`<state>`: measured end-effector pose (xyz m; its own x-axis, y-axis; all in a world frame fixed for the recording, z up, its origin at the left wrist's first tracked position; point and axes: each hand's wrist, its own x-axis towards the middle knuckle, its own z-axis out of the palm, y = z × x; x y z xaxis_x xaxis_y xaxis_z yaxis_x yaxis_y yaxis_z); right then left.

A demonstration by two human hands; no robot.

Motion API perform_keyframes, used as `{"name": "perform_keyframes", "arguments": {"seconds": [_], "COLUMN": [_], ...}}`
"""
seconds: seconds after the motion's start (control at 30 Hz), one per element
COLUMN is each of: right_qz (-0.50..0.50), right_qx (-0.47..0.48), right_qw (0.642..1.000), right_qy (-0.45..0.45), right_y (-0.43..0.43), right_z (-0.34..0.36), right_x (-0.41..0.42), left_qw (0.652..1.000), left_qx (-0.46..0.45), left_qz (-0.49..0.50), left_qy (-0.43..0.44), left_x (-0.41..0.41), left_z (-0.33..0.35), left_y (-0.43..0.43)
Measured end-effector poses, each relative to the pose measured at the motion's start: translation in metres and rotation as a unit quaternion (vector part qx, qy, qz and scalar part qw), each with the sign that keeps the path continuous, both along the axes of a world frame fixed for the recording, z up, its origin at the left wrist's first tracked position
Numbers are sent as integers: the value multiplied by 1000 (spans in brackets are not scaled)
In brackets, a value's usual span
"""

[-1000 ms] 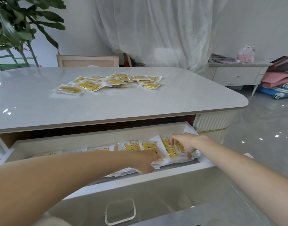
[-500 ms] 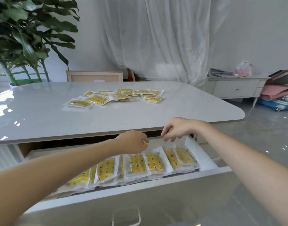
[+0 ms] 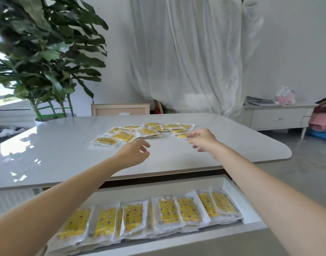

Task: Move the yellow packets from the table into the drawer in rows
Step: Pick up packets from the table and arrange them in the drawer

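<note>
- Head view, starting far left: a big leafy plant stands behind the table. It's not part of the job, just scenery.
- The left hand hovers just over the table on the near side of the pile. Its fingers are loosely curled and there's nothing in it.
- The loose yellow packets are scattered mid-table toward the far edge. Several overlap, and one lone packet sits off the left end.
- The right hand is at the right end of the bunch, with its index fingertip on the edge of the nearest packet. The thumb looks tucked underneath, but honestly I can't tell if it's actually got a pinch on it or is only touching.
- The drawer is open under the near edge of the table. A row of packets already runs across it, side by side and slightly overlapped, on top of more packets. There's a bare white strip along the far side.
- My take is that we're mid-job at the pick-up step. These wrappers look slick and floppy, so I'd nip one by the sealed edge and lift it clear rather than drag it, so the neighbours stay put.
- I'd send the free left hand to the lone packet, since nothing overlaps it.
- When setting down, I'd match the direction the row already faces and keep the same overlap.
- Far right there's a low sideboard by the wall, well apart from everything.
</note>
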<state>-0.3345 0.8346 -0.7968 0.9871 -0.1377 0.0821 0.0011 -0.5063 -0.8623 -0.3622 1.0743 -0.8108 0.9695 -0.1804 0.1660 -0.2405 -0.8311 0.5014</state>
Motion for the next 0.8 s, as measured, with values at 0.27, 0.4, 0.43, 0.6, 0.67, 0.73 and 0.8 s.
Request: {"name": "perform_keyframes", "arguments": {"seconds": [0.27,0.4,0.43,0.6,0.67,0.73,0.8], "right_qz": [34,53,61,100,88,69,48], "right_qx": [-24,-52,-70,-173,-203,-238,-271], "right_qw": [999,996,994,979,974,965,953], "right_qy": [-34,-52,-51,-33,-50,-81,-129], "right_y": [41,75,84,127,141,153,165], "right_z": [-14,-30,-35,-57,-66,-72,-75], "right_x": [47,80,88,127,145,163,181], "left_qw": [985,968,966,967,971,974,970], "left_qx": [76,112,111,54,50,65,82], "left_qz": [156,226,234,246,223,200,202], "left_qy": [8,17,17,-30,-64,-86,-106], "left_x": [57,88,94,125,137,151,166], "left_z": [-28,-47,-51,-61,-61,-61,-64], "left_y": [49,82,88,100,99,98,98]}}
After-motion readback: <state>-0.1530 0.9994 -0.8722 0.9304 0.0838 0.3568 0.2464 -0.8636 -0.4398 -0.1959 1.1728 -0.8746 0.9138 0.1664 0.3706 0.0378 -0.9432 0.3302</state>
